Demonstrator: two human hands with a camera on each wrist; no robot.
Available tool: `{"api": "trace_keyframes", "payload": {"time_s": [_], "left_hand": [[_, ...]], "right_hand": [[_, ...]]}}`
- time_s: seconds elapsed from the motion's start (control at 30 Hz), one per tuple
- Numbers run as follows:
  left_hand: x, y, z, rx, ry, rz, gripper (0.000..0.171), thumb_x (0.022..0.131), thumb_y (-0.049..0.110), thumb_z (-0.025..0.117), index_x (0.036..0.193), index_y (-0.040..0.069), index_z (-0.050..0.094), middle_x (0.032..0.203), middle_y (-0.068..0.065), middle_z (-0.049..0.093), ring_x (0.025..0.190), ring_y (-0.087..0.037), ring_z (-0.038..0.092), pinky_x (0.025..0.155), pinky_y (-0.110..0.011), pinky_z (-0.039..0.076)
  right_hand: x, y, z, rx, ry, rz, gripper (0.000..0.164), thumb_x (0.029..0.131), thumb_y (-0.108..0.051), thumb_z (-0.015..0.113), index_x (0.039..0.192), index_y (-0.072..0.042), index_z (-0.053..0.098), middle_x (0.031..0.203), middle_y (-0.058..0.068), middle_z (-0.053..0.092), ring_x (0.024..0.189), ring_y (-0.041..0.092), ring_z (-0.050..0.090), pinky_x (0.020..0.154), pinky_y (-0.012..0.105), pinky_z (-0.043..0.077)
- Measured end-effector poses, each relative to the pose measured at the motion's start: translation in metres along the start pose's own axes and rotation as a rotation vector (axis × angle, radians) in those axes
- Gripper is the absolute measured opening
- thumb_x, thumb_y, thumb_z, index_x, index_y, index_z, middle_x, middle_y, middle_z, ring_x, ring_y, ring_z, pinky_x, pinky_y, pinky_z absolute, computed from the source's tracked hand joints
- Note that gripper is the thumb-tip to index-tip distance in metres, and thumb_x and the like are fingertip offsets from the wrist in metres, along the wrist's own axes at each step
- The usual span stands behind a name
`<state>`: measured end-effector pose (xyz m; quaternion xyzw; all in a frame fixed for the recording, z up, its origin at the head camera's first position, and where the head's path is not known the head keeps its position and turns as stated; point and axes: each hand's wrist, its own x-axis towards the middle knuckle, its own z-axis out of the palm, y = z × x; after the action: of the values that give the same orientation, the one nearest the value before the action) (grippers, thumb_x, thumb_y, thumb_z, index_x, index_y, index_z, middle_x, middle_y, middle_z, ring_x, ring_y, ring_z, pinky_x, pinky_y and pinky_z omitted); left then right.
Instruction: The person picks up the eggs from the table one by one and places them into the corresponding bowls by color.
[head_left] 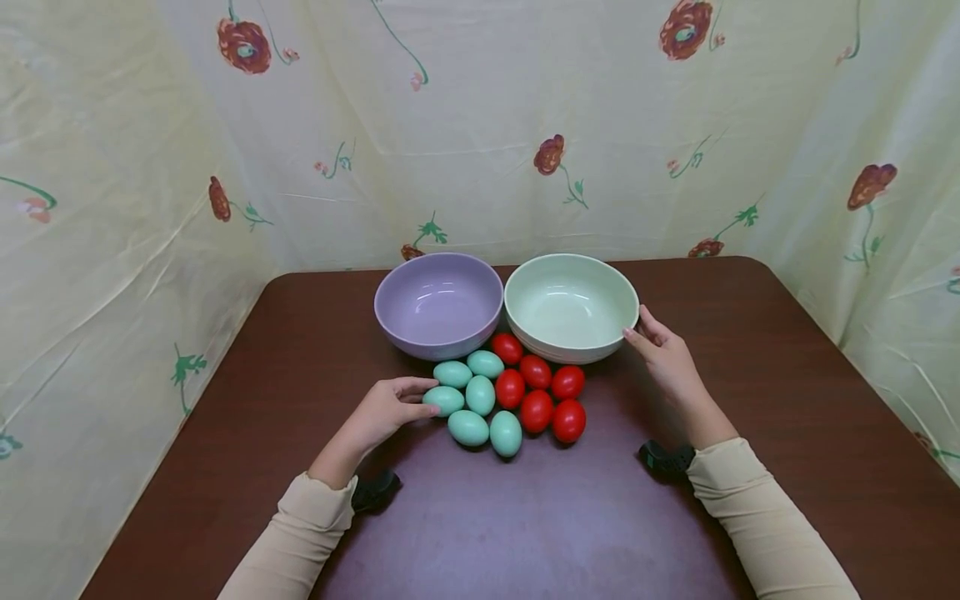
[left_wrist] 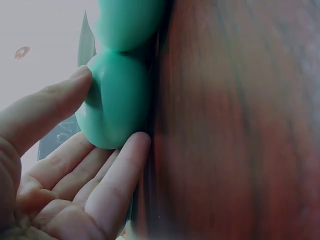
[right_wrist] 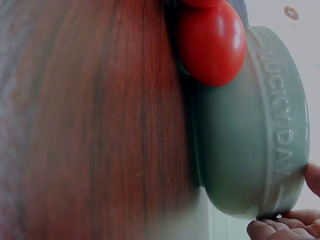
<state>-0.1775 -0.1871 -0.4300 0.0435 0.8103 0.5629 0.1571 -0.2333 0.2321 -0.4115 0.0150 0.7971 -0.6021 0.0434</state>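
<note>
My left hand [head_left: 387,410] is at the left edge of a group of turquoise eggs, its thumb and fingers pinching the outermost turquoise egg [head_left: 443,401]. In the left wrist view the thumb lies on the upper side of that egg [left_wrist: 117,107] while a fingertip touches its lower end, right by the tabletop. On the other side, my right hand [head_left: 667,357] grips the right wall of the pale green bowl [head_left: 572,304] with thumb and fingers. Raised lettering on this bowl [right_wrist: 240,145] shows in the right wrist view, as do red eggs [right_wrist: 212,45] beside it.
A purple bowl [head_left: 438,300] stands left of the green one, their rims close together. Several red eggs [head_left: 536,411] lie in front of the green bowl, against the turquoise ones. Behind the dark wooden table [head_left: 750,333] hangs a flowered curtain [head_left: 480,125].
</note>
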Motion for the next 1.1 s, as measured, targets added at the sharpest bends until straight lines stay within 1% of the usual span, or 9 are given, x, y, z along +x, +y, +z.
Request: {"api": "trace_keyframes", "payload": {"time_s": [0.1,0.23,0.47,0.63,0.77,0.93,1.1], "left_hand": [[0.0003,0.0005,0.0007,0.0,0.001,-0.001,0.05,0.085,0.018,0.079,0.13,0.001,0.064,0.131,-0.019,0.065,0.121,-0.029,0.063,0.087,-0.03,0.057],[0.0005,0.0008,0.0019,0.0,0.011,-0.011,0.049,0.084,0.018,0.08,0.127,0.002,0.066,0.126,-0.017,0.068,0.114,-0.022,0.066,0.085,-0.027,0.057],[0.0009,0.0007,0.002,0.019,0.016,-0.009,0.047,0.083,0.02,0.081,0.124,0.001,0.068,0.12,-0.016,0.071,0.102,-0.014,0.069,0.082,-0.024,0.056],[0.0006,0.001,0.0027,0.01,0.025,-0.026,0.047,0.081,0.021,0.083,0.122,0.003,0.069,0.116,-0.014,0.073,0.096,-0.009,0.069,0.081,-0.022,0.054],[-0.0004,0.0017,0.0019,0.006,0.029,-0.028,0.048,0.08,0.022,0.083,0.122,0.005,0.07,0.116,-0.013,0.073,0.095,-0.007,0.069,0.082,-0.022,0.054],[-0.0018,0.0014,-0.0012,0.025,0.029,-0.009,0.048,0.082,0.024,0.082,0.124,0.005,0.069,0.118,-0.013,0.073,0.096,-0.007,0.068,0.084,-0.023,0.053],[-0.0027,0.0039,-0.0035,0.003,0.027,-0.01,0.048,0.083,0.023,0.081,0.125,0.003,0.068,0.12,-0.015,0.071,0.101,-0.011,0.069,0.085,-0.024,0.055]], "right_hand": [[-0.0001,0.0011,-0.0004,0.0,-0.002,-0.007,0.075,0.101,-0.04,0.054,0.158,-0.016,0.011,0.166,0.007,0.009,0.152,0.028,0.016,0.119,0.046,0.024],[-0.0012,0.0017,0.0004,0.017,0.009,-0.02,0.079,0.099,-0.043,0.058,0.158,-0.014,0.014,0.165,0.009,0.011,0.152,0.029,0.017,0.119,0.044,0.025],[-0.0006,0.0023,-0.0008,-0.008,-0.001,-0.006,0.075,0.101,-0.04,0.054,0.158,-0.015,0.011,0.166,0.007,0.01,0.152,0.029,0.016,0.119,0.047,0.024],[-0.0011,0.0,-0.0003,-0.012,-0.003,0.002,0.073,0.102,-0.038,0.053,0.158,-0.016,0.011,0.166,0.006,0.009,0.152,0.028,0.017,0.119,0.046,0.024],[-0.001,0.0,0.0,-0.01,0.001,-0.001,0.073,0.102,-0.037,0.052,0.158,-0.015,0.011,0.166,0.005,0.009,0.152,0.028,0.017,0.119,0.046,0.025],[-0.0001,0.0011,0.0004,-0.013,0.001,-0.006,0.071,0.103,-0.035,0.052,0.158,-0.016,0.01,0.166,0.005,0.009,0.152,0.027,0.017,0.119,0.045,0.025],[-0.0009,0.0,0.0013,-0.006,-0.005,-0.007,0.07,0.103,-0.033,0.052,0.158,-0.018,0.01,0.166,0.003,0.008,0.152,0.026,0.016,0.119,0.045,0.024]]}}
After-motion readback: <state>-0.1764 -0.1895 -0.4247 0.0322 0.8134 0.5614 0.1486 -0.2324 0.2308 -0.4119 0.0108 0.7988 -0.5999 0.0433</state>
